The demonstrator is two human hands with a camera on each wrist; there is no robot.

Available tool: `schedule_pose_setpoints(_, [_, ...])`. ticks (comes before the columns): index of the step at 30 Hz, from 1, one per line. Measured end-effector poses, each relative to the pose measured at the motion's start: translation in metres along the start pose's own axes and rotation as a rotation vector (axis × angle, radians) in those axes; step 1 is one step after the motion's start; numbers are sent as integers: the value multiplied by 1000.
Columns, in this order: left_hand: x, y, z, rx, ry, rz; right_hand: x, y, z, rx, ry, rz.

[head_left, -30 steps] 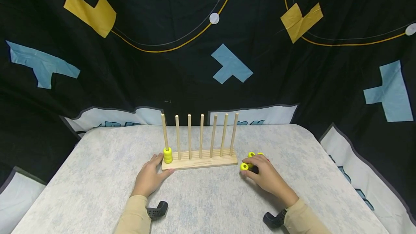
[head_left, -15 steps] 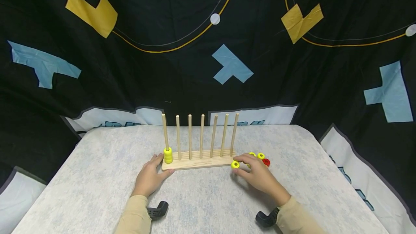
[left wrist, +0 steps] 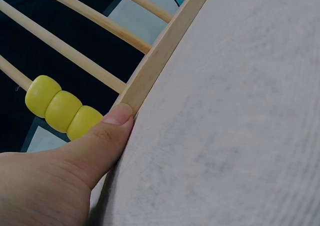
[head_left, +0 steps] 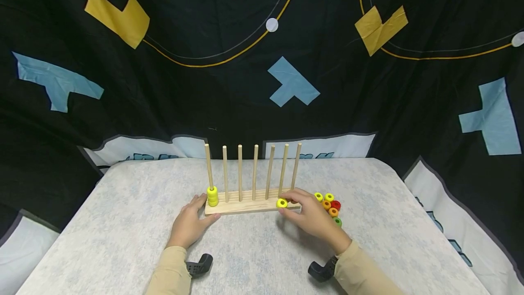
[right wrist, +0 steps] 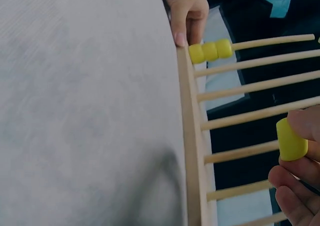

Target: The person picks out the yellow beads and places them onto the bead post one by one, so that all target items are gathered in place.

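Note:
A wooden peg stand (head_left: pixel 245 206) with several upright pegs stands on the table. Three yellow beads (head_left: pixel 212 196) are stacked on its leftmost peg, also visible as yellow beads (left wrist: pixel 62 107) in the left wrist view. My left hand (head_left: pixel 188 224) holds the stand's left end, its thumb (left wrist: pixel 107 128) on the front edge and its fingers around the end. Between thumb and fingers my right hand (head_left: pixel 311 217) pinches another yellow bead (head_left: pixel 282 203), in front of the stand's right part. In the right wrist view this yellow bead (right wrist: pixel 291 140) is off the pegs.
Right of the stand lie loose beads: yellow (head_left: pixel 329 197), red (head_left: pixel 336 205), orange (head_left: pixel 333 212) and green (head_left: pixel 337 221). A pale mottled cloth covers the table (head_left: pixel 245 258). Behind it hangs a black cloth (head_left: pixel 229 108) with blue and yellow patches.
My right hand has carried the yellow bead leftward from the loose beads to the front of the stand, uncovering orange and green beads. My left hand has stayed on the stand's end.

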State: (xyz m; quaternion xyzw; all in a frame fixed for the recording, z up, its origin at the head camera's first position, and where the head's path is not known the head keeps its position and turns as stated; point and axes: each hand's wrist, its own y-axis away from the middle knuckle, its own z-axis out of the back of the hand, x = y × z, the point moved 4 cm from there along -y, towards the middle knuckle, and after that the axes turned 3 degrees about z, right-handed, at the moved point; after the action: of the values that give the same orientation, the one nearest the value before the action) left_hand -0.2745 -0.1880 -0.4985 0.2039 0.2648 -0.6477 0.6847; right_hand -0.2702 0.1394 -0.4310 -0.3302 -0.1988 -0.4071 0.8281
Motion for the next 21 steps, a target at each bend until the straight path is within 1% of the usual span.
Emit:
schedule_pose_setpoints(4, [1,0,0,1,1,0,9,-8,-2,-6,-20,35])
schedule_pose_setpoints(8, [1,0,-1,-3,4,0,16,-16,-4,-19,-6,74])
schedule_pose_setpoints(15, [2,0,-2,-8,-3,-3,30,-28,-3,1,-22,82])
schedule_pose_setpoints(21, [2,-1,-1,-5,-2,-1,41,-38,1,-22,-14,133])
